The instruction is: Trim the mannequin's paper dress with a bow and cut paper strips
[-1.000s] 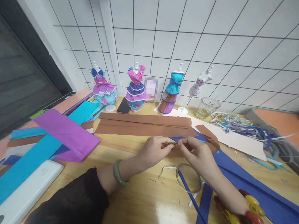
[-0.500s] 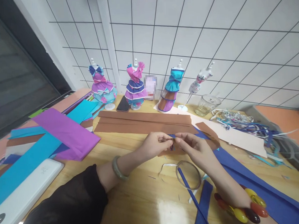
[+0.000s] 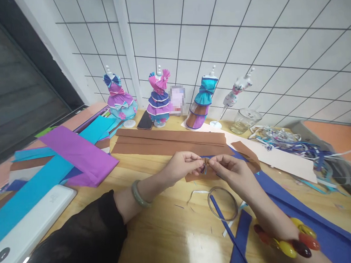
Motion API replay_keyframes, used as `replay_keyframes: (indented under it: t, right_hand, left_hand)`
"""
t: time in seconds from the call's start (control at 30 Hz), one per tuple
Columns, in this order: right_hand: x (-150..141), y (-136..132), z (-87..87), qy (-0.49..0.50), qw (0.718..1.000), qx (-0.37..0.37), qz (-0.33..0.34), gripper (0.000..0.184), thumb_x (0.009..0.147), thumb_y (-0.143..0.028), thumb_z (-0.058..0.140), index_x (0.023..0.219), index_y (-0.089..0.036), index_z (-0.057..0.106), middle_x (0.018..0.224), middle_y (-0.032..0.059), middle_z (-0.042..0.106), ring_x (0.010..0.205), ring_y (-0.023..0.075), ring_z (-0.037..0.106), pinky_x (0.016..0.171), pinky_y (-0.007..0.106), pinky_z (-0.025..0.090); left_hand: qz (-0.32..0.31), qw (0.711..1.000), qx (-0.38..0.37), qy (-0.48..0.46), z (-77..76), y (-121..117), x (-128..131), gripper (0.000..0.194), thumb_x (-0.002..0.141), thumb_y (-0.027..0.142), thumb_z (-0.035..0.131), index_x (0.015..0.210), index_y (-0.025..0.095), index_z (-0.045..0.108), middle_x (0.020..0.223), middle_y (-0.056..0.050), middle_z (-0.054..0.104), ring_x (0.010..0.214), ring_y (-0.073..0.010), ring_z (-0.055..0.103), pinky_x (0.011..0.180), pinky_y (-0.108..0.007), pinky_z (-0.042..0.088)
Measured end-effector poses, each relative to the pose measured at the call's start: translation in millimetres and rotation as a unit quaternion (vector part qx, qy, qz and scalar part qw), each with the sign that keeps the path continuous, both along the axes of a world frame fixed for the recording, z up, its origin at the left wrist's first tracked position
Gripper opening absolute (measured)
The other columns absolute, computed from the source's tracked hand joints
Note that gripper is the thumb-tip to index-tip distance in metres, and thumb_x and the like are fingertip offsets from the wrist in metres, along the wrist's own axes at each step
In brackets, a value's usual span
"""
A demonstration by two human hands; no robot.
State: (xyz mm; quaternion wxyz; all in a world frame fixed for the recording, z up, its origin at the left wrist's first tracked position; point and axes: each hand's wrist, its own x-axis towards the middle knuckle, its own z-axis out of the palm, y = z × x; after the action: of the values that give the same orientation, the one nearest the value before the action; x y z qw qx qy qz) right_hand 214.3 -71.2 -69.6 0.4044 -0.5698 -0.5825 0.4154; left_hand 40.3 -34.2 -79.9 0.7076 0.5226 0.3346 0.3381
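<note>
Two-handedly pinching a small brown paper-like piece (image 3: 206, 160), thumb to finger, with left hand (image 3: 181, 166) and right hand (image 3: 232, 167), at eleven o'clock from a thin, round, greyish ring (image 3: 236, 203); apparently gathering that piece into folds, probably calling next for firm, even pinching.

A white tiled wall (image 3: 197, 40) with dark grout lines rises behind the pale, glossy wooden table (image 3: 157, 234), a dark panel (image 3: 16, 65) standing at left.
</note>
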Motion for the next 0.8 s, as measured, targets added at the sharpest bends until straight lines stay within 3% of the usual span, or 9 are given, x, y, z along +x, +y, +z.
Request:
replay_keyframes:
  t: [0.13, 0.3, 0.47, 0.6, 0.8]
  right_hand:
    - [-1.3, -1.2, 7.7, 0.017, 1.000, -0.020, -0.014, 0.038, 0.068, -0.054, 0.065, 0.073, -0.016, 0.062, 0.062, 0.0022, 0.061, 0.056, 0.0114, 0.053, 0.054, 0.023, 0.042]
    - [1.5, 0.4, 4.4, 0.024, 0.999, -0.033, -0.014, 0.036, 0.071, -0.052, 0.064, 0.075, -0.016, 0.061, 0.064, 0.0018, 0.061, 0.058, 0.0107, 0.053, 0.055, 0.022, 0.042]
    - [0.8, 0.6, 3.9, 0.024, 0.999, -0.028, -0.009, 0.035, 0.072, -0.051, 0.064, 0.074, -0.016, 0.061, 0.063, 0.0016, 0.061, 0.057, 0.0108, 0.053, 0.055, 0.023, 0.041]
    - [-1.1, -0.3, 6.0, 0.005, 1.000, -0.026, -0.003, 0.035, 0.072, -0.052, 0.063, 0.072, -0.016, 0.061, 0.063, 0.0025, 0.061, 0.056, 0.0114, 0.051, 0.053, 0.023, 0.040]
    - [0.7, 0.4, 3.3, -0.001, 1.000, -0.010, -0.017, 0.036, 0.074, -0.051, 0.061, 0.073, -0.016, 0.062, 0.063, 0.0033, 0.061, 0.058, 0.0121, 0.052, 0.056, 0.024, 0.041]
  left_hand:
    - [0.008, 0.999, -0.027, -0.020, -1.0, 1.0, 0.2, 0.035, 0.064, 0.038, 0.073, 0.078, 0.008, 0.062, 0.076, -0.007, 0.065, 0.069, -0.0112, 0.060, 0.066, -0.025, 0.048]
    - [0.013, 0.998, -0.040, -0.039, -1.5, 2.4, 0.4, 0.037, 0.061, 0.039, 0.075, 0.076, 0.008, 0.062, 0.075, -0.007, 0.064, 0.068, -0.0115, 0.060, 0.066, -0.027, 0.048]
    - [-0.013, 0.996, -0.061, -0.062, -3.9, 3.0, 0.3, 0.038, 0.064, 0.036, 0.074, 0.087, 0.008, 0.062, 0.080, -0.009, 0.065, 0.072, -0.0130, 0.062, 0.071, -0.030, 0.049]
    - [-0.031, 0.998, -0.048, -0.038, -4.6, 2.0, -0.1, 0.045, 0.061, 0.032, 0.077, 0.095, 0.008, 0.061, 0.082, -0.011, 0.067, 0.074, -0.0151, 0.063, 0.072, -0.031, 0.048]
    - [-0.010, 0.999, -0.041, -0.010, -5.2, 1.9, -0.5, 0.041, 0.059, 0.023, 0.078, 0.093, 0.008, 0.062, 0.085, -0.011, 0.067, 0.075, -0.0132, 0.062, 0.074, -0.029, 0.046]
